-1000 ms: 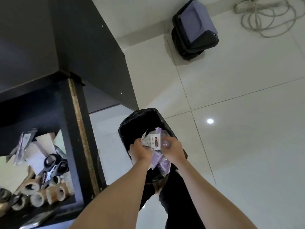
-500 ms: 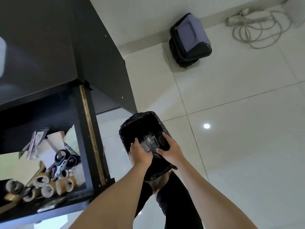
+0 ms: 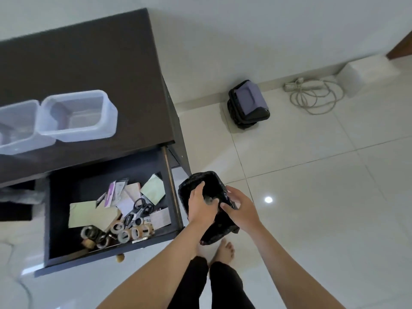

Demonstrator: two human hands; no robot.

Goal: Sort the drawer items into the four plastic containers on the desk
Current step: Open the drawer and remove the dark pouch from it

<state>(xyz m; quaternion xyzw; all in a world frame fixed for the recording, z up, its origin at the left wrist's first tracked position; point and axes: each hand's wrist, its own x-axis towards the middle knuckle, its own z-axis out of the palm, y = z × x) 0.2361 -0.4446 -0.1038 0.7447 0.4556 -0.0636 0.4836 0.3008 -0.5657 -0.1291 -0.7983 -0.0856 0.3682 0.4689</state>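
Note:
The open drawer under the dark desk holds scissors, several tape rolls, paper notes and small packets. Two clear plastic containers stand side by side on the desk, both looking empty. A black lined bin sits on the floor right of the drawer. My left hand reaches into its mouth with fingers spread. My right hand is over the bin's right rim, fingers curled against the black liner; whether it grips anything is unclear.
A black-and-purple bag lies on the tiled floor by the wall. Further right are a coiled power strip cable and a white box. My bare feet stand just behind the bin.
The purple-and-white packets that both hands held over the bin are gone from them. The view has swung left and up, so the desk top and containers now show.

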